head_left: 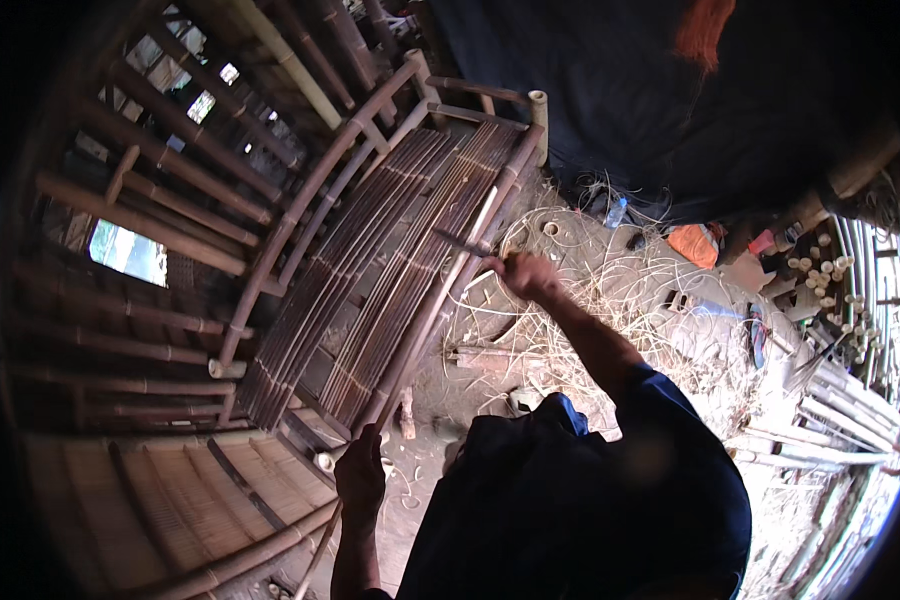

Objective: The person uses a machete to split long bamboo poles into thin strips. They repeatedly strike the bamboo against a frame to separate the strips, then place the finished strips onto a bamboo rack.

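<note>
My right hand (530,276) is closed round the handle of a knife (459,242). Its dark blade points left, over the edge of a bamboo bench (410,240) with a slatted seat. Lower in the view, my left hand (360,468) is closed on a long, thin bamboo strip (462,262). The strip slants up past the bench's front rail to its far end, and its lower end (315,556) sticks out below my left hand. The blade crosses the strip; whether it touches cannot be told.
Pale curled shavings (620,290) litter the ground right of the bench. Beyond them lie an orange bag (694,244), a plastic bottle (616,212) and a sandal (757,335). Bamboo poles (850,410) are stacked at the far right. A dark cloth (610,100) hangs behind. A bamboo platform (170,490) stands lower left.
</note>
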The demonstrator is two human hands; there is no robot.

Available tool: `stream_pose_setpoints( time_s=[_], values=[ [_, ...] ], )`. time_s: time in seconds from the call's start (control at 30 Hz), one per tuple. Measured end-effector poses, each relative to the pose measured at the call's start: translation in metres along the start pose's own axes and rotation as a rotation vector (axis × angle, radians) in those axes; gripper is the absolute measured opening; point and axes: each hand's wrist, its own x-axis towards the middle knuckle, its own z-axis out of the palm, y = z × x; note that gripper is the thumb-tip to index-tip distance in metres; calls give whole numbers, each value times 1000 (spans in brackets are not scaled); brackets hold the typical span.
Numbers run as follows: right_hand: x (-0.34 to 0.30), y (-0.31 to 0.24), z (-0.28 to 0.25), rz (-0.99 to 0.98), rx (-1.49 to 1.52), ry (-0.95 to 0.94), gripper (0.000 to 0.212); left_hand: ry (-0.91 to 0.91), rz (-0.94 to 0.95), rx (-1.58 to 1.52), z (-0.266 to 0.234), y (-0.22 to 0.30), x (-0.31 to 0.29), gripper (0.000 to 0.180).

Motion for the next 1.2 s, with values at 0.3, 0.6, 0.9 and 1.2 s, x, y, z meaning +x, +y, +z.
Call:
stream_pose_setpoints(
  time_s=[0.3,0.6,0.9,1.2],
  values=[
    [64,108,-13,278,-19,315,71,-221,-317,-286,-16,4,-58,20],
    [24,4,20,-86,138,-168,48,-269,-340,-638,75,-35,-4,21],
    [-26,-21,16,25,201,-156,71,-200,-376,-341,26,37,26,26],
    [-5,14,12,186,283,-206,70,-153,-268,-468,67,31,29,26]
  ],
)
